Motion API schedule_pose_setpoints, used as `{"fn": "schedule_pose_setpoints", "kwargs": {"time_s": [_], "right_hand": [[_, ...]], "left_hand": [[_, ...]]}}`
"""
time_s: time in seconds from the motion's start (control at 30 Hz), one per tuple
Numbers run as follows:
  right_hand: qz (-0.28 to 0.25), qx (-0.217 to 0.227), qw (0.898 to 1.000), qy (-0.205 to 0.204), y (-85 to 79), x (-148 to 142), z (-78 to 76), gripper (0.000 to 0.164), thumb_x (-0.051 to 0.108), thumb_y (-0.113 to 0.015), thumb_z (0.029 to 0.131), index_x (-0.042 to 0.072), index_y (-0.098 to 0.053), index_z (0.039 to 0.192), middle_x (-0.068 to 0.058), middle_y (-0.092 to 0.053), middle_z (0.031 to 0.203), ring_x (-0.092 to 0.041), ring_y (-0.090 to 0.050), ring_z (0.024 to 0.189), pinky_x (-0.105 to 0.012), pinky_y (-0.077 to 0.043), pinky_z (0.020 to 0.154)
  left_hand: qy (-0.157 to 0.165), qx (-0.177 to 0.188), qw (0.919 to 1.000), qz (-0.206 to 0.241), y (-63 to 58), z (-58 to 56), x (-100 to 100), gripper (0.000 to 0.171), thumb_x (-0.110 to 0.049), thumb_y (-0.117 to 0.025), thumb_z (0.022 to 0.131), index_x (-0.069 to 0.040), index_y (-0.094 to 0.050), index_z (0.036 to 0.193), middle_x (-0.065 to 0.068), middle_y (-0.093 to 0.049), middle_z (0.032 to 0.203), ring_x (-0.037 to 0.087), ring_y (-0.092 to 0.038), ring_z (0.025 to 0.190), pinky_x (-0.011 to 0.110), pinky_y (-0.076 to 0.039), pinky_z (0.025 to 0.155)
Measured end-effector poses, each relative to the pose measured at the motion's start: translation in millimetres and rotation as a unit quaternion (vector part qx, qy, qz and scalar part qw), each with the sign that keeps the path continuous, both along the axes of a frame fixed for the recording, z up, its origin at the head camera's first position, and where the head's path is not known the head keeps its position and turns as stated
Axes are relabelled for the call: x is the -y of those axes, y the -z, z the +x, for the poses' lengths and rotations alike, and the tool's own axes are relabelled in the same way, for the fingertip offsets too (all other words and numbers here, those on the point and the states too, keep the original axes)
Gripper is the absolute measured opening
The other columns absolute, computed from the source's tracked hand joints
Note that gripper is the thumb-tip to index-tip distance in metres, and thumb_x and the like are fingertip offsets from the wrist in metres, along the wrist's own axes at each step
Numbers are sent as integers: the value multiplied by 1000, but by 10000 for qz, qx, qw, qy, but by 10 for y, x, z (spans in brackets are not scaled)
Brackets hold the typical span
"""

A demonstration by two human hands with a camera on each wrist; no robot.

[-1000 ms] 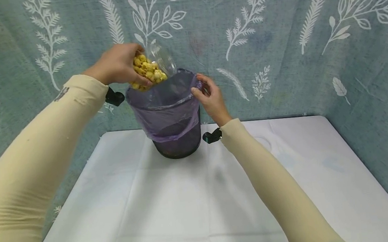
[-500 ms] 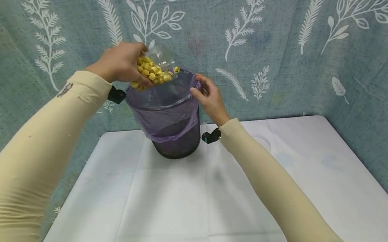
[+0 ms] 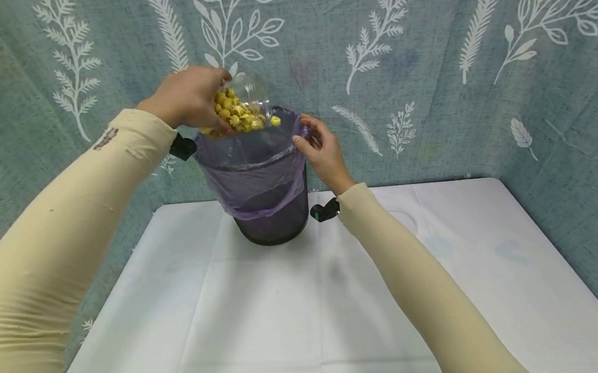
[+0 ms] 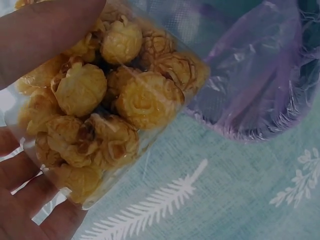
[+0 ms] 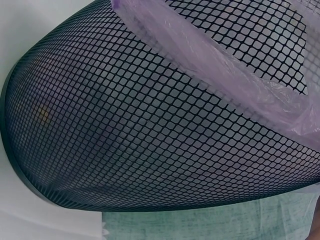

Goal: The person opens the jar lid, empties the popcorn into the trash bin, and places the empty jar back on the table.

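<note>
- The left hand [image 3: 190, 98] is clamped on a clear container [image 3: 253, 89], thumb on one side and fingers spread wide across the other.
- That container hangs tilted over the left part of the bin, its mouth towards the right. It looks like thin plastic to me: light, smooth, a bit slippery, likely to give under a hard squeeze. I'd hold it round the sides, near the base, mouth left free.
- Inside sits yellow popcorn [image 3: 238, 115], light and crumbly, I'd guess, and quick to roll; one piece [image 3: 275, 121] shows just by the mouth.
- Across from it, the right hand [image 3: 326, 155] pinches the purple liner [image 3: 258, 190] at the rim, thumb and fingertips close together. That film should be soft and easily torn; a folded edge gives the surest grip.
- Beneath, the dark mesh bin [image 3: 270, 228] stands on a white-covered table [image 3: 267, 309], near a leaf-patterned curtain [image 3: 433, 119].
</note>
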State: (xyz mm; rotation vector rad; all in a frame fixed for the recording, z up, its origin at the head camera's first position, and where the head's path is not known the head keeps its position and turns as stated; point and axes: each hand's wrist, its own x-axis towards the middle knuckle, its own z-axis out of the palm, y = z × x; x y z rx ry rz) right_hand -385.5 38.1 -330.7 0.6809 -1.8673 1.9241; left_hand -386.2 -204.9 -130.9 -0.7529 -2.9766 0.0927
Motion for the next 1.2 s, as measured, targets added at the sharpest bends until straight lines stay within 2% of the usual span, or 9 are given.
{"fn": "schedule_pose_setpoints", "kwargs": {"time_s": [0.3,0.47,0.57,0.7,0.87,1.2], "right_hand": [[98,-29,9999,44,5,-8,8,53,16,-62,107,-2,-46,154,-14,-39,165,-22,-39,151,-29,-32,123],[129,13,9999,53,6,-9,12,53,16,-61,107,-1,-45,154,-12,-39,165,-23,-37,153,-30,-31,124],[53,-17,10000,-8,-11,-2,26,54,13,-61,107,-4,-43,155,-15,-38,166,-29,-36,153,-35,-29,125],[-50,-70,9999,-138,-98,1,136,54,7,-59,106,-12,-41,153,-25,-35,165,-38,-34,153,-45,-27,127],[55,32,9999,-148,-212,-9,297,54,6,-58,106,-14,-39,152,-28,-34,164,-39,-34,152,-44,-28,126],[36,-36,10000,-24,-6,-2,20,55,14,-60,106,-4,-42,155,-15,-38,165,-26,-37,152,-31,-30,124]], "left_hand": [[70,-46,9999,-56,9,25,-41,113,-35,-96,76,1,-33,161,27,-47,156,49,-49,135,71,-41,108],[103,-137,9997,-149,29,35,-57,108,-32,-95,77,1,-35,160,28,-50,152,49,-51,132,73,-42,105],[123,-203,9995,-192,34,41,-66,106,-31,-96,77,1,-38,159,28,-52,149,49,-52,130,73,-44,102],[150,-223,9994,-230,24,54,-84,104,-31,-96,77,1,-39,158,28,-54,146,49,-53,127,71,-46,100],[189,-310,9989,-281,25,57,-100,103,-32,-96,75,1,-42,156,27,-59,138,47,-56,123,70,-48,96],[250,-355,9985,-335,29,69,-111,99,-30,-97,74,2,-45,153,26,-62,131,47,-59,117,69,-50,93]]}}
